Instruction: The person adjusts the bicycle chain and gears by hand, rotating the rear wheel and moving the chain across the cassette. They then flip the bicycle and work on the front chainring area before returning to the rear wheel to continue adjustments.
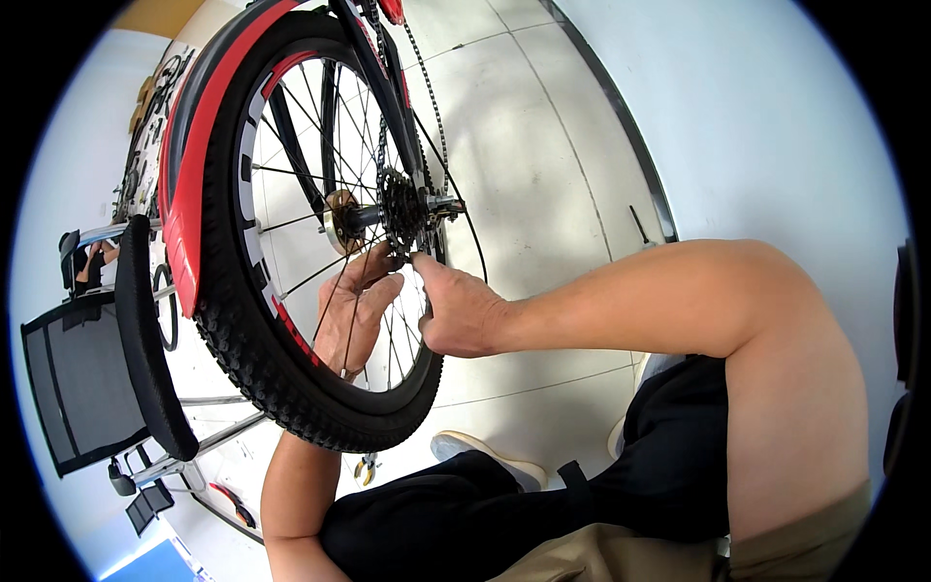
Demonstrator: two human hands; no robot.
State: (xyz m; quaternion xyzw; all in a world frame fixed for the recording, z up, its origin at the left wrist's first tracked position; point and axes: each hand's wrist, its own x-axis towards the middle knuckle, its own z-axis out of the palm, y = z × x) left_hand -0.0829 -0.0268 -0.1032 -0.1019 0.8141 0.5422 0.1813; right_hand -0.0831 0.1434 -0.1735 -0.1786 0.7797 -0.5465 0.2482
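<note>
A bicycle's rear wheel with a black tyre [254, 367] and red mudguard [183, 242] stands before me. Its cassette [400, 209] sits at the hub with the chain [441, 131] running up from it. My left hand [354, 315] reaches in among the spokes, its fingertips closed just below the cassette. My right hand [458, 310] comes from the right, fingers curled and thumb raised at the bottom of the cassette, close to my left fingertips. What the fingertips of both hands grip there is hidden or too small to make out.
A black mesh chair [82, 380] is at the left. Pliers [366, 470] and a red-handled tool [229, 504] lie low on the tiled floor [543, 175]. A white wall [747, 126] is at the right. A person [95, 264] is far back left, behind the chair.
</note>
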